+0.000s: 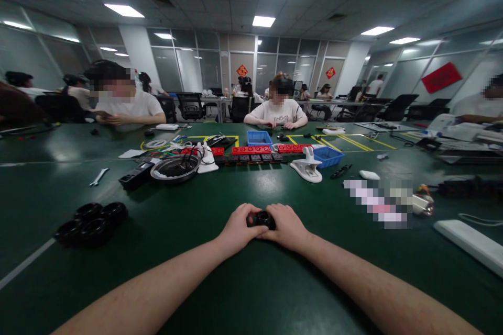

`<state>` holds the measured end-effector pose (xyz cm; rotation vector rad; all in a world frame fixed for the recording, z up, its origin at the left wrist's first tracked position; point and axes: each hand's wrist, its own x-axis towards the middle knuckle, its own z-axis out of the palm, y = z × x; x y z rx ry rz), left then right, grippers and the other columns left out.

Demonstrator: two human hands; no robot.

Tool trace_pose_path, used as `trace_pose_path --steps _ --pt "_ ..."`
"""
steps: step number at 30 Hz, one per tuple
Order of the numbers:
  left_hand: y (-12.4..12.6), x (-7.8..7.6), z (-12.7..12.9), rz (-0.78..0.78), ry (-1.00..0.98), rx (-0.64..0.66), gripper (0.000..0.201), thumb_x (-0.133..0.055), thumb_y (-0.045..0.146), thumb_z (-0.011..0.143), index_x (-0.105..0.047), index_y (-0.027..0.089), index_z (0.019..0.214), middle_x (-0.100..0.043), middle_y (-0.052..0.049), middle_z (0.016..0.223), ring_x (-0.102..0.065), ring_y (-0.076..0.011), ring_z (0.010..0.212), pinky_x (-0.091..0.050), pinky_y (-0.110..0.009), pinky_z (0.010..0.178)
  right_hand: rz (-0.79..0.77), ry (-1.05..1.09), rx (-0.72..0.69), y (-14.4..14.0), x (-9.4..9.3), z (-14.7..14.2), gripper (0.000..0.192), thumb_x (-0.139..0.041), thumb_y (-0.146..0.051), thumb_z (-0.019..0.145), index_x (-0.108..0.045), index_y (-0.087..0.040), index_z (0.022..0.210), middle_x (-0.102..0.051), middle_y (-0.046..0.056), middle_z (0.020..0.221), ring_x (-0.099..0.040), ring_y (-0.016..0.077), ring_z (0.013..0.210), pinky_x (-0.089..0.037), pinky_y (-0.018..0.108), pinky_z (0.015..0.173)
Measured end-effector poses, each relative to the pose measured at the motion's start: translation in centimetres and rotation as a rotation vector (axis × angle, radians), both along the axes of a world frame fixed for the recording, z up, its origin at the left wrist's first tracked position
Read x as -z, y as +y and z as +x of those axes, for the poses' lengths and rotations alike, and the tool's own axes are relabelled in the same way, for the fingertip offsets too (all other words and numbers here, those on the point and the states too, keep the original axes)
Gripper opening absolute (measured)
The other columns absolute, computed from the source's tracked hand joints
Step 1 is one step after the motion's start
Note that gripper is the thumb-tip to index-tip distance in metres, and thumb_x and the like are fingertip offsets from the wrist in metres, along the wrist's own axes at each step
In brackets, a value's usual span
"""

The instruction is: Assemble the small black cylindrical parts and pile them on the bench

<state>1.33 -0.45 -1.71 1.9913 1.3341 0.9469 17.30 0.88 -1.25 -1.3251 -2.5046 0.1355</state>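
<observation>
Between my two hands, low over the green table (pixel 204 288), is a small black round part (pixel 264 219) with a ring-like opening facing me. My left hand (pixel 238 227) closes on it from the left, thumb across its near side. From the other side my right hand (pixel 288 226) wraps round it, fingertips over the top. The thumbs nearly meet, and the fingers cover much of the part. Off to the left, several glossy black ring-shaped parts (pixel 94 227) sit clustered together on the table.
Beyond my hands lie red socket strips (pixel 251 150), a round metal tray (pixel 157 175) with cables, a white clip base (pixel 308 169) and blue bins (pixel 328 157). A wrench (pixel 99 177) is at left; a long white bar (pixel 471 246) at right. Co-workers (pixel 277 110) sit opposite.
</observation>
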Motion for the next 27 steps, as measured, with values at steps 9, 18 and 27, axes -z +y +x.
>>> trace_pose_path --steps 9,18,27 --pt "0.0 -0.8 -1.1 -0.041 -0.006 0.210 0.033 -0.062 0.027 0.065 -0.057 0.021 0.097 -0.053 -0.001 0.081 -0.049 -0.0142 0.072 -0.039 -0.024 0.065 -0.360 0.155 -0.381 1.1 -1.7 1.9 0.034 -0.061 -0.035 0.066 -0.055 -0.016 0.094 -0.052 0.002 0.087 -0.047 0.0164 0.082 -0.036 0.027 0.072" --pt "0.2 -0.8 -1.1 -0.057 -0.021 0.259 0.035 -0.062 0.025 0.064 -0.058 0.021 0.098 -0.055 -0.001 0.085 -0.050 -0.0143 0.073 -0.038 -0.024 0.066 -0.445 0.226 -0.445 1.8 -1.7 2.2 0.020 -0.059 -0.023 0.070 -0.058 -0.015 0.088 -0.053 0.001 0.085 -0.048 0.0146 0.082 -0.036 0.025 0.075" --pt "0.5 -0.1 -1.0 -0.065 -0.022 0.181 0.031 -0.065 0.029 0.060 -0.059 0.018 0.088 -0.051 0.001 0.074 -0.048 -0.0135 0.068 -0.037 -0.022 0.060 -0.290 0.171 -0.190 1.6 0.0 1.5 0.034 -0.068 -0.039 0.055 -0.051 -0.015 0.071 -0.048 -0.002 0.068 -0.044 0.0116 0.063 -0.031 0.020 0.054"
